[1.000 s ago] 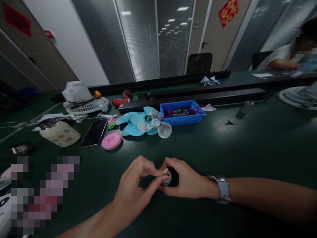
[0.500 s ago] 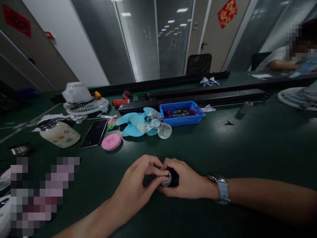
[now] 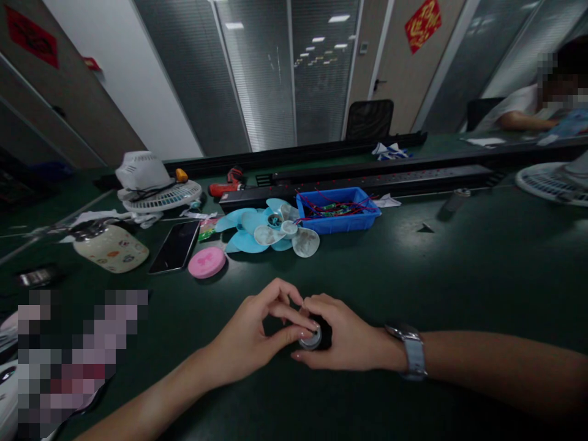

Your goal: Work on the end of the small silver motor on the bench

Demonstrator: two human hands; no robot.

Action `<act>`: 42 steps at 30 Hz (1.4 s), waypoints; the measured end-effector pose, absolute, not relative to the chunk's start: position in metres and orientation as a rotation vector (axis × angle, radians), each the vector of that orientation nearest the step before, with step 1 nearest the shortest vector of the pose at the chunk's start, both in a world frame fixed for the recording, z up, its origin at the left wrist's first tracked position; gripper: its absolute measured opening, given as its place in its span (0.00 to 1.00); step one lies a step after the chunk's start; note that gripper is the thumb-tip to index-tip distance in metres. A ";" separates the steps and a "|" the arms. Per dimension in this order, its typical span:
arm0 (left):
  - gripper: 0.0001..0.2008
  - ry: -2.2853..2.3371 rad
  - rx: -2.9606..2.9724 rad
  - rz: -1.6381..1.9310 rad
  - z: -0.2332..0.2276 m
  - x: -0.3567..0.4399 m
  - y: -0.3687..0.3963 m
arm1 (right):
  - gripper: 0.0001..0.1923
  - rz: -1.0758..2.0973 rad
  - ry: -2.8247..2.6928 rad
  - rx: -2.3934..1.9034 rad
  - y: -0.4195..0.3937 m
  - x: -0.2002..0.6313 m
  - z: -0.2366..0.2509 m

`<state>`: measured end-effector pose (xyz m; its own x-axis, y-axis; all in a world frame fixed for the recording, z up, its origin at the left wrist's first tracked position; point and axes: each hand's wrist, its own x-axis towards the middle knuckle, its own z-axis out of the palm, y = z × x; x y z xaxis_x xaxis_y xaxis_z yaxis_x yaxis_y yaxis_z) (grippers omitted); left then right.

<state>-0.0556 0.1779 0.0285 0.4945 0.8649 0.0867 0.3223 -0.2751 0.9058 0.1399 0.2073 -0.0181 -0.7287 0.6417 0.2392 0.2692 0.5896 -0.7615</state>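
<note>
Your right hand [image 3: 346, 334] curls in a loose C around a small grey cylinder [image 3: 309, 343], which sits in front of you at the tabletop [image 3: 436, 288], between your two hands. Your left hand [image 3: 245, 340] brings its thumb and a fingertip close together on the cylinder's top, the other fingers bent; you cannot tell whether they pinch anything. Dark green surface stretches from your knuckles to the blue tray [image 3: 346, 225] and the fan blades [image 3: 248, 228], both well apart from you. On your left side, the pink disc [image 3: 207, 263] is the nearest thing ahead of that wrist, with the phone [image 3: 173, 248] just beyond it. To your right, a second can [image 3: 457, 201] lies far from your watch [image 3: 413, 352].

Your fingers cover much of the cylinder, so its lower part is hidden, and the black area against your right palm could be shadow or part of it. Both forearms run off the frame. A fan [image 3: 554, 182] is cut by the right edge, and a pixelated patch [image 3: 82, 358] masks whatever lies at lower left
</note>
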 end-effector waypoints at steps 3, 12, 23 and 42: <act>0.13 1.027 1.900 0.776 0.029 -0.054 0.176 | 0.16 0.999 -2.324 -0.714 0.208 0.140 -0.020; 0.10 1.254 2.129 1.127 0.019 -0.044 0.161 | 0.16 0.974 -2.312 -0.730 0.207 0.142 -0.022; 0.14 1.323 1.926 1.478 0.021 -0.048 0.160 | 0.16 1.018 -2.311 -0.726 0.207 0.143 -0.017; 0.09 1.541 1.861 1.059 -0.009 -0.075 0.196 | 0.16 1.059 -2.332 -0.751 0.207 0.145 -0.009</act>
<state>-0.0746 0.1961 -0.0093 0.0574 0.9667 0.2494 0.5793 -0.2357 0.7803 0.1446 0.2070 -0.0094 -0.7407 0.6455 0.1863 0.2845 0.5526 -0.7834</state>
